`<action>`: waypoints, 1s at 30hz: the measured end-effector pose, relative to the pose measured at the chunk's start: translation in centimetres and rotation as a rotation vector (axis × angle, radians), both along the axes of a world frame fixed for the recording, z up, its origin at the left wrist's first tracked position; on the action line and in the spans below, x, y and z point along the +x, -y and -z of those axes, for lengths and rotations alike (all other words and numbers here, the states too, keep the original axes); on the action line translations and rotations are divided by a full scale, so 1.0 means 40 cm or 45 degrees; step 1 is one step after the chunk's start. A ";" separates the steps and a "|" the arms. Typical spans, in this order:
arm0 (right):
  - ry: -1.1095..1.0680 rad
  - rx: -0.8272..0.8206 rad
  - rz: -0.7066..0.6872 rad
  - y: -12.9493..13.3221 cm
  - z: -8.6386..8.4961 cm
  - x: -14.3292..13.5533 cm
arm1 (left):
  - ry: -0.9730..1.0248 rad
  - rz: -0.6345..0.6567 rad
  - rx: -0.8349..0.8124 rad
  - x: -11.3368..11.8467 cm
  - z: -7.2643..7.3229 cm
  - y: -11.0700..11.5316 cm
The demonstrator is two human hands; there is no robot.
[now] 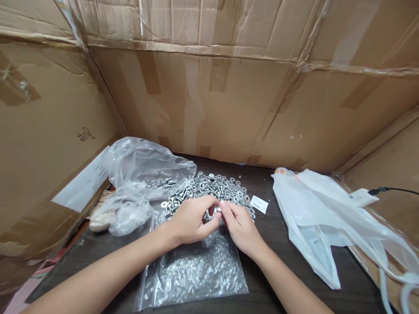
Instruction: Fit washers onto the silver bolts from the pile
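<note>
A pile of silvery bolts and flat washers (209, 186) lies on the dark table, just beyond my hands. My left hand (195, 219) is curled at the near edge of the pile, its thumb and fingers bent toward the fingertips of my right hand (241, 227). The right hand's fingers are pinched together. Whatever small piece is between the fingertips is mostly hidden, so its kind cannot be told. Beneath both wrists a clear zip bag (199, 270) is spread flat on the table.
A large clear plastic bag (147, 161) with some bolts slumps at the left, behind a crumpled clear bag (131, 216). A small white label (259, 204) lies right of the pile. Farther right rests a white plastic bag (307, 205). Cardboard walls (196, 109) enclose the table.
</note>
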State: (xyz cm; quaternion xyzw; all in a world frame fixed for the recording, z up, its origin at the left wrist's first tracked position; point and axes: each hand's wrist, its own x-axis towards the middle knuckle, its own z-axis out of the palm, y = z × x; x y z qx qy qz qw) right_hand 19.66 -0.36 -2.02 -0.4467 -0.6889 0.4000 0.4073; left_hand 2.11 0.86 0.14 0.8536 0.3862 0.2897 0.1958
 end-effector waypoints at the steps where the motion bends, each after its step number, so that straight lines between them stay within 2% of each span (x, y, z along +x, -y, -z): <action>1: 0.012 -0.010 -0.018 0.001 0.000 0.000 | 0.006 0.008 0.023 -0.004 0.006 0.001; 5: 0.063 -0.050 -0.057 0.008 0.002 -0.007 | 0.013 0.060 0.004 -0.032 0.010 0.014; 8: 0.071 -0.047 -0.040 0.012 0.005 -0.012 | 0.171 0.070 -0.184 -0.045 0.007 0.015; 12: 0.053 0.004 0.023 0.012 0.006 -0.013 | 0.506 0.000 -0.495 -0.043 0.010 0.011; 15: 0.067 0.060 0.052 0.012 0.004 -0.013 | 0.647 -0.027 -0.607 -0.035 0.015 0.010; 19: 0.100 0.166 0.049 0.017 0.000 -0.014 | 0.709 -0.026 -0.710 -0.030 0.019 0.010; 27: 0.053 0.069 0.063 0.020 0.000 -0.022 | 0.644 -0.038 -0.543 -0.028 0.010 0.021; 30: 0.035 0.045 0.011 0.020 0.000 -0.020 | 0.539 -0.037 -0.391 -0.026 0.006 0.025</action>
